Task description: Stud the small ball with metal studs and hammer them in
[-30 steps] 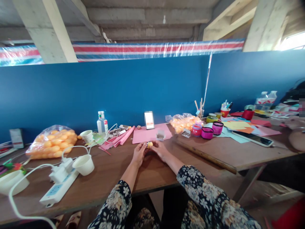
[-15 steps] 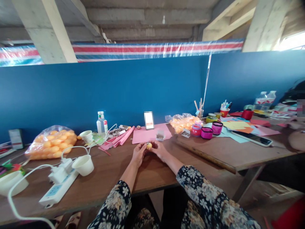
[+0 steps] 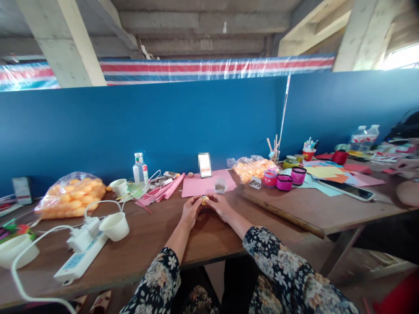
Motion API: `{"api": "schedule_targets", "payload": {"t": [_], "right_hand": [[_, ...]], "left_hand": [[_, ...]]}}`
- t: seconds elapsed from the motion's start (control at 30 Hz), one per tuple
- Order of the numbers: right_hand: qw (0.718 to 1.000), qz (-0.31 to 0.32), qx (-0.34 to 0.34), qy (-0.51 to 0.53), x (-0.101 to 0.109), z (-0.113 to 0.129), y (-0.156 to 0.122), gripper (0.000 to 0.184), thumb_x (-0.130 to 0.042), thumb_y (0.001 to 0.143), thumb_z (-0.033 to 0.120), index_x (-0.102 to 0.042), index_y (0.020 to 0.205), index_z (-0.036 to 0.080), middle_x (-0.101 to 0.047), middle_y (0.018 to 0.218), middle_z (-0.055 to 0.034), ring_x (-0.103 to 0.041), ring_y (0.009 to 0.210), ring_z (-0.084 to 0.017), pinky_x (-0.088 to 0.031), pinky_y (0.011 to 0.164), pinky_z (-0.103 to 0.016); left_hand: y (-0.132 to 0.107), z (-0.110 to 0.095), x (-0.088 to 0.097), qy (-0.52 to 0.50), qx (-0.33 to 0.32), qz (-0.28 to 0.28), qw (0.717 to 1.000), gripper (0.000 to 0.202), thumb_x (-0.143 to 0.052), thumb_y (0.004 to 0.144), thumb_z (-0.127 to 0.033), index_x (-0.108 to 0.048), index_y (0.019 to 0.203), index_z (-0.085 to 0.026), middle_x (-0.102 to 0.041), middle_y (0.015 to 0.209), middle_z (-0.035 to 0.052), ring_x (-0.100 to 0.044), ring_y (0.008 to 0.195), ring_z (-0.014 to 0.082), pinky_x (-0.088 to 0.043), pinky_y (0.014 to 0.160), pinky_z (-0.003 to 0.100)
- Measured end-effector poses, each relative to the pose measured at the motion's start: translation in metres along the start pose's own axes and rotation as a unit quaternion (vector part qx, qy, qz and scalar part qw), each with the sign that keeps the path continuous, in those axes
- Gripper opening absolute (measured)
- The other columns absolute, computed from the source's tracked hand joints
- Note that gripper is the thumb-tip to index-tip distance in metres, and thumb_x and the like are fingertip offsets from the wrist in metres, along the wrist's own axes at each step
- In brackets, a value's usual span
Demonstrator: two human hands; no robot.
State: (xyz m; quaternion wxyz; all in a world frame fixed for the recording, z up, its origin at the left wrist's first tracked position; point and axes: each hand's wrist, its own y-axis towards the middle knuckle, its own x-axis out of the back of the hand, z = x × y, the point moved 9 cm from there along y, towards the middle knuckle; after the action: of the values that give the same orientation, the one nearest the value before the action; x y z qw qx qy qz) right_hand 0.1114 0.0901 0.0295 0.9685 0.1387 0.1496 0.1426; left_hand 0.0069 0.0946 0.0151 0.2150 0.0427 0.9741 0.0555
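Note:
A small orange ball [image 3: 205, 200] sits pinched between the fingertips of both my hands, just above the brown wooden table [image 3: 153, 244]. My left hand [image 3: 190, 211] closes on its left side, my right hand [image 3: 220, 206] on its right. Both wrists rest on the table. Just beyond the ball lies a pink paper sheet [image 3: 200, 185] with a small clear box [image 3: 220, 186] on it.
A bag of orange balls [image 3: 70, 194], white paper cups [image 3: 114, 226], a power strip [image 3: 78, 258] with cables and a small bottle [image 3: 139, 168] lie left. Another ball bag [image 3: 252, 168], pink cups [image 3: 284, 181], coloured paper and a phone [image 3: 347, 189] lie right. Another person's arm [image 3: 407, 192] rests far right.
My fingers have shifted slightly around the orange ball, which now sits a little lower between them. Nothing else has moved.

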Motion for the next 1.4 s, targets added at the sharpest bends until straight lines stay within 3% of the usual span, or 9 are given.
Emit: {"api": "schedule_targets", "payload": {"t": [0.27,0.53,0.8,1.17,1.4], "right_hand": [[1.000,-0.013,0.012,-0.013,0.003,0.000,0.001,0.037,-0.065,0.062,0.040,-0.063,0.091,0.018,-0.065,0.089,-0.0042,-0.058,0.082,-0.019,-0.043,0.081,-0.035],[0.998,-0.043,0.038,-0.035,0.008,0.006,0.001,0.038,-0.068,0.060,0.033,-0.060,0.095,0.019,-0.064,0.095,-0.0050,-0.056,0.090,-0.019,-0.043,0.084,-0.035],[0.997,-0.062,0.003,0.050,0.013,-0.005,0.003,0.034,-0.066,0.061,0.037,-0.064,0.089,0.019,-0.065,0.091,-0.0045,-0.058,0.085,-0.020,-0.044,0.081,-0.036],[0.995,-0.043,-0.015,0.083,0.010,-0.013,0.005,0.038,-0.068,0.059,0.031,-0.060,0.094,0.018,-0.064,0.090,-0.0045,-0.059,0.080,-0.017,-0.044,0.081,-0.036],[0.993,-0.042,-0.038,0.108,0.010,-0.020,0.006,0.035,-0.070,0.056,0.028,-0.060,0.088,0.017,-0.065,0.082,-0.0023,-0.059,0.075,-0.016,-0.044,0.079,-0.035]], "left_hand": [[0.000,-0.002,0.002,0.009,-0.023,0.007,1.000,0.038,-0.069,0.059,-0.032,-0.059,0.090,-0.013,-0.066,0.083,0.0072,-0.062,0.073,0.0167,-0.048,0.074,0.035],[0.001,-0.003,0.001,0.039,-0.037,0.002,0.999,0.043,-0.068,0.060,-0.031,-0.060,0.098,-0.013,-0.066,0.091,0.0084,-0.062,0.081,0.0180,-0.047,0.080,0.036],[-0.001,-0.001,0.005,0.034,-0.019,-0.021,0.999,0.040,-0.068,0.061,-0.030,-0.062,0.098,-0.016,-0.064,0.097,0.0058,-0.061,0.083,0.0167,-0.047,0.082,0.034],[-0.001,0.000,0.002,0.036,-0.017,-0.009,0.999,0.042,-0.068,0.062,-0.030,-0.061,0.101,-0.015,-0.065,0.097,0.0072,-0.062,0.081,0.0166,-0.047,0.082,0.034],[-0.004,-0.007,-0.006,0.092,-0.041,0.011,0.995,0.050,-0.069,0.059,-0.028,-0.058,0.105,-0.013,-0.066,0.095,0.0088,-0.062,0.083,0.0192,-0.047,0.083,0.036]]}}
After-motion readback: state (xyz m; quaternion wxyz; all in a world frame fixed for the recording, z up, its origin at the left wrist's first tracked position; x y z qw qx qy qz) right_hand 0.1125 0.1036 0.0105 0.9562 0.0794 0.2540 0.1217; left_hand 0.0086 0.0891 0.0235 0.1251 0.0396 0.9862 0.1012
